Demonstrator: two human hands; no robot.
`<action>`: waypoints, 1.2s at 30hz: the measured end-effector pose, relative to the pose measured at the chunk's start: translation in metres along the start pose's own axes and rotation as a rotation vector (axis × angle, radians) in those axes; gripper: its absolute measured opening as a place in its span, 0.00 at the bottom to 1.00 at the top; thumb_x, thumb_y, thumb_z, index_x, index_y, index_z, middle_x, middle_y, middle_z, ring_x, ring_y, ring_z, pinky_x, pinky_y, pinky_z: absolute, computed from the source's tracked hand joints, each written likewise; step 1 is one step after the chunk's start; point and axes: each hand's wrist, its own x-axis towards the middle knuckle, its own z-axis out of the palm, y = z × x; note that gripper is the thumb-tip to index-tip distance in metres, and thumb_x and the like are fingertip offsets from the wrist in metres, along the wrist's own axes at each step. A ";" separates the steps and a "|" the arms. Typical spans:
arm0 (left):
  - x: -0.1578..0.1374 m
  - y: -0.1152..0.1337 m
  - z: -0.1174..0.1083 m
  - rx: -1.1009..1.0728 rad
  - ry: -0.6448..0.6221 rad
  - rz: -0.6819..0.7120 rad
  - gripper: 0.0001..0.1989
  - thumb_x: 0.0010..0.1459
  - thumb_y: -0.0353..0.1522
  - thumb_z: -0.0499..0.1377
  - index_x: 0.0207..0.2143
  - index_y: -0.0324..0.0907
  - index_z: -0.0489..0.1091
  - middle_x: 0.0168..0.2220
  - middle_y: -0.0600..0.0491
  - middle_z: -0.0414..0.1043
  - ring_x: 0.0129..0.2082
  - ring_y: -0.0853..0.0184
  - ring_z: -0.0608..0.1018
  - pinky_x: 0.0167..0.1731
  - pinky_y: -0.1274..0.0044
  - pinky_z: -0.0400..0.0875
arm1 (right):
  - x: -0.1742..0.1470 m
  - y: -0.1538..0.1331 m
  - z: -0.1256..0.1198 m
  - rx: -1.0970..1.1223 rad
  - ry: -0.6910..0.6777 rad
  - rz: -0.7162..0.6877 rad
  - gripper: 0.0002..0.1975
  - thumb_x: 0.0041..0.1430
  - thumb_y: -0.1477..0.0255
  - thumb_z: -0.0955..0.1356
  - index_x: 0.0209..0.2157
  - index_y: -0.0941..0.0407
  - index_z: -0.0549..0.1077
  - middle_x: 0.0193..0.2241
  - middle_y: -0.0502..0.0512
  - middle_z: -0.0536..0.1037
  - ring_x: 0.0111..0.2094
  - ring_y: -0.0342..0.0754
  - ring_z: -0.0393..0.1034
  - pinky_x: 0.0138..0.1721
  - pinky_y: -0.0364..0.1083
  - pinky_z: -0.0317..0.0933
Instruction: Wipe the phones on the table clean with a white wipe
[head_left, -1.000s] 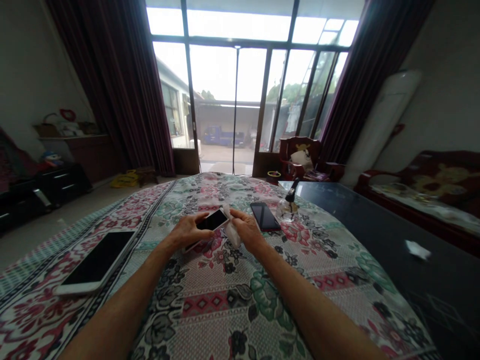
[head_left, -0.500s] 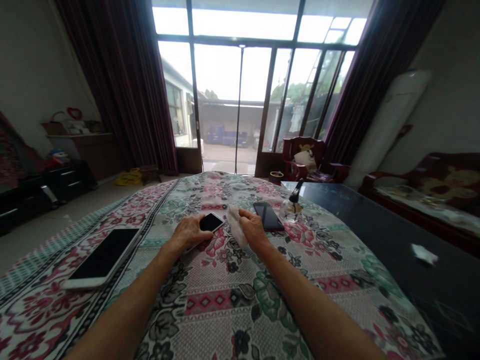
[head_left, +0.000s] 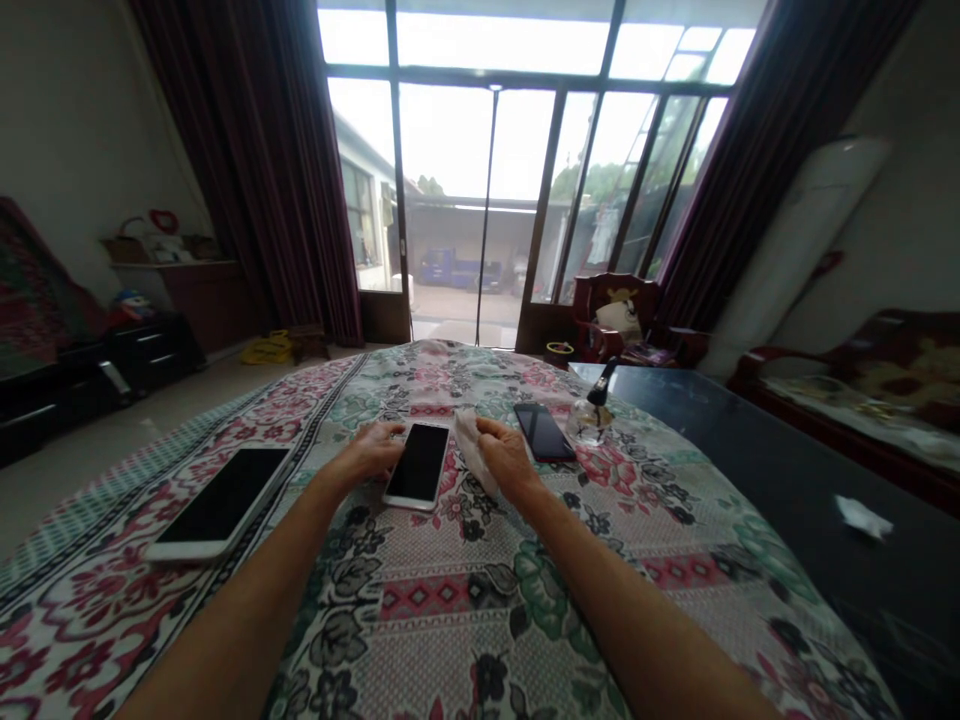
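A white-framed smartphone (head_left: 418, 467) with a dark screen lies face up on the flowered tablecloth (head_left: 450, 660), between my hands. My left hand (head_left: 367, 452) is at its upper left edge, fingers apart and the tips touching the side. Pinched in my right hand (head_left: 504, 455) is a crumpled white tissue (head_left: 471, 445), hanging just right of that phone. Beyond my right hand rests a second dark smartphone (head_left: 546, 433) with a reddish edge. Beside it stands a clear spray bottle (head_left: 592, 415) with a black nozzle.
A large white tablet (head_left: 221, 505) lies on the cloth at the left. A dark glossy table (head_left: 720, 430) adjoins on the right, with a crumpled white tissue (head_left: 864, 517) on it. Wooden chairs (head_left: 611, 315) and a glass door (head_left: 480, 200) are farther back.
The phone has turned from slanted in my left hand to lying lengthwise, its whole screen showing. My left hand has loosened and shifted to its edge. My right hand keeps the tissue.
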 end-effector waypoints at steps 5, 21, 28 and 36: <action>-0.001 0.010 0.006 0.036 0.002 -0.002 0.32 0.47 0.28 0.54 0.58 0.38 0.63 0.36 0.48 0.78 0.36 0.62 0.79 0.38 0.72 0.72 | 0.002 0.000 -0.002 0.057 0.011 0.062 0.20 0.44 0.72 0.63 0.39 0.56 0.80 0.30 0.51 0.80 0.30 0.48 0.70 0.31 0.44 0.62; -0.023 0.047 0.049 0.661 -0.343 0.520 0.50 0.40 0.23 0.60 0.64 0.61 0.48 0.70 0.56 0.34 0.67 0.45 0.42 0.57 0.47 0.50 | 0.013 0.002 -0.015 0.035 0.168 -0.006 0.21 0.44 0.66 0.64 0.39 0.57 0.80 0.34 0.52 0.80 0.31 0.48 0.69 0.29 0.43 0.61; -0.030 0.057 0.034 0.672 -0.312 0.501 0.42 0.40 0.31 0.63 0.60 0.57 0.58 0.65 0.49 0.53 0.63 0.43 0.53 0.56 0.47 0.50 | 0.012 0.002 -0.017 0.034 0.163 0.000 0.20 0.45 0.67 0.65 0.40 0.57 0.80 0.30 0.52 0.80 0.30 0.48 0.69 0.30 0.43 0.61; -0.019 0.029 0.017 0.550 -0.219 0.444 0.41 0.42 0.38 0.63 0.61 0.52 0.58 0.65 0.46 0.53 0.62 0.47 0.57 0.59 0.54 0.50 | 0.010 0.003 -0.013 0.006 0.146 -0.017 0.19 0.47 0.66 0.65 0.40 0.57 0.80 0.28 0.52 0.80 0.33 0.50 0.71 0.33 0.45 0.63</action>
